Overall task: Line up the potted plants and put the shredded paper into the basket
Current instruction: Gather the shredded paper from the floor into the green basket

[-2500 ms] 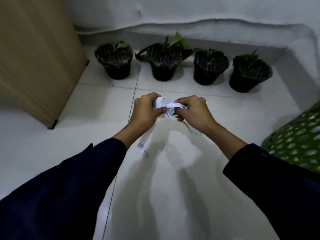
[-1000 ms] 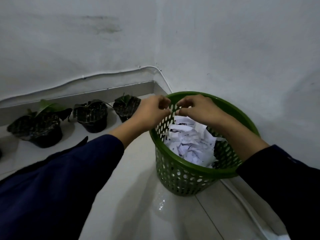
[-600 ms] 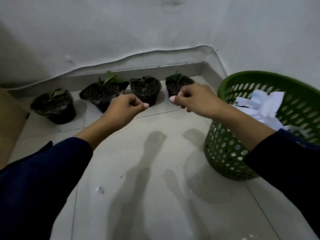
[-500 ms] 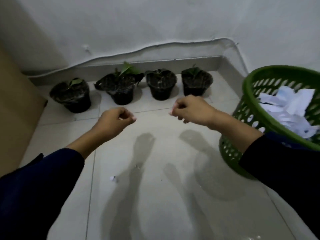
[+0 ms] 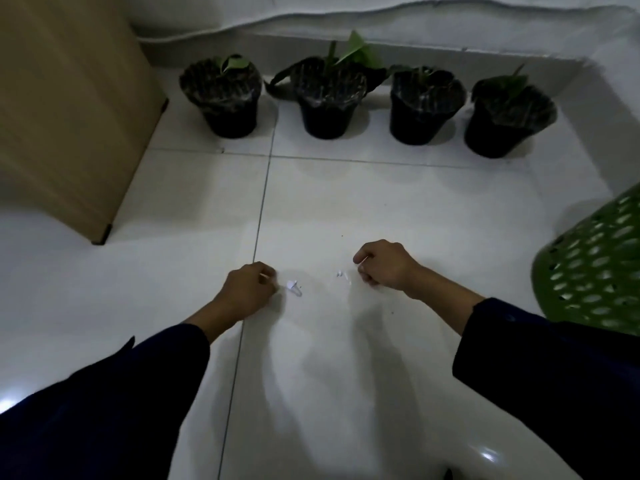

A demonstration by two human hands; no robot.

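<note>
Just right of the left hand (image 5: 246, 287), a paper scrap (image 5: 293, 286) lies on the tiled floor (image 5: 398, 202).
The right hand (image 5: 385, 265) has smaller bits (image 5: 341, 273) beside its fingertips; both hands' fingers are curled narrow. Four potted plants (image 5: 325, 95) stand beyond; green basket (image 5: 595, 271) far right.

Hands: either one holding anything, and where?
Cannot tell. Both the left hand and right hand are curled low by small paper scraps lying on the floor.
</note>
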